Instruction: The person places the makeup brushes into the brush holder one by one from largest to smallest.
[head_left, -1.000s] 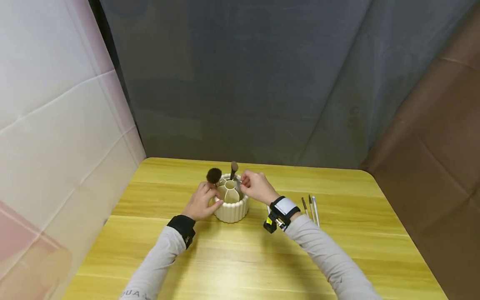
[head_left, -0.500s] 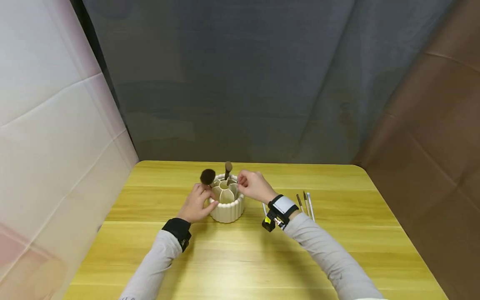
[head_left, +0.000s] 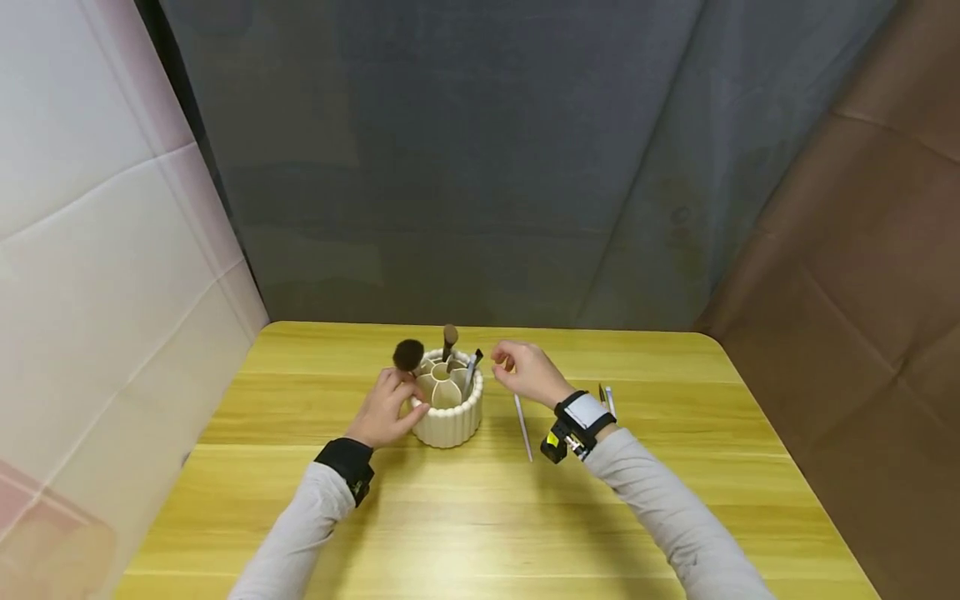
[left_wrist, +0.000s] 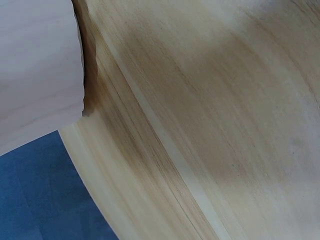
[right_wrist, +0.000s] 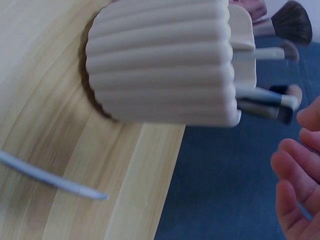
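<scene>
Cream, ribbed and round, the brush holder (head_left: 447, 412) stood on the yellow wooden bench (head_left: 480, 517) a little left of the centre of the head view, split inside into wedge compartments around a middle cup. 3 brushes stood up out of it: a big fluffy dark brush (head_left: 408, 355) at its upper left rim, a smaller brown-tipped brush (head_left: 449, 336) at the back, and a thin dark-tipped brush (head_left: 472, 372) leaning at its right side. In the right wrist view the holder (right_wrist: 165, 62) lay across the upper middle of the frame with the brush tips poking out to the right.

The left hand (head_left: 387, 408) rested against the holder's left wall, fingers curled round its side and rim. The right hand (head_left: 527, 372) hovered just right of the holder, apart from it, fingers loosely bent and holding nothing; its fingertips (right_wrist: 295, 170) showed at the right edge of the right wrist view.

A slim white brush (head_left: 522, 427) lay on the bench below the right hand, between holder and wrist. More thin brushes (head_left: 606, 397) lay further right, partly hidden behind the wrist strap. The left wrist view showed only bench grain.
</scene>
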